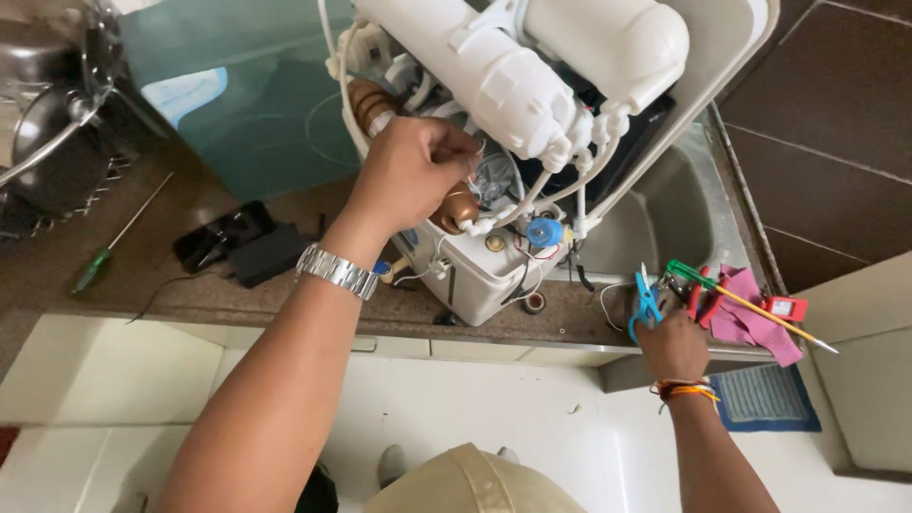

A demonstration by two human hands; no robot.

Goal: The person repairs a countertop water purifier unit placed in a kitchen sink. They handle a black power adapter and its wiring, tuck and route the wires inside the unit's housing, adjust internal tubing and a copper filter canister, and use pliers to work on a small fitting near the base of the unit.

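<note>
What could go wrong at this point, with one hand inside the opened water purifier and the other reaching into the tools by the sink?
1. The left hand grips among thin white tubes; a tug might loosen one.
2. The purifier sits at the counter edge and could perhaps tip.
3. The right hand reaches sideways into crowded tools, at the blue cutters beside a screwdriver; a nick or knocked tool seems possible.
</note>
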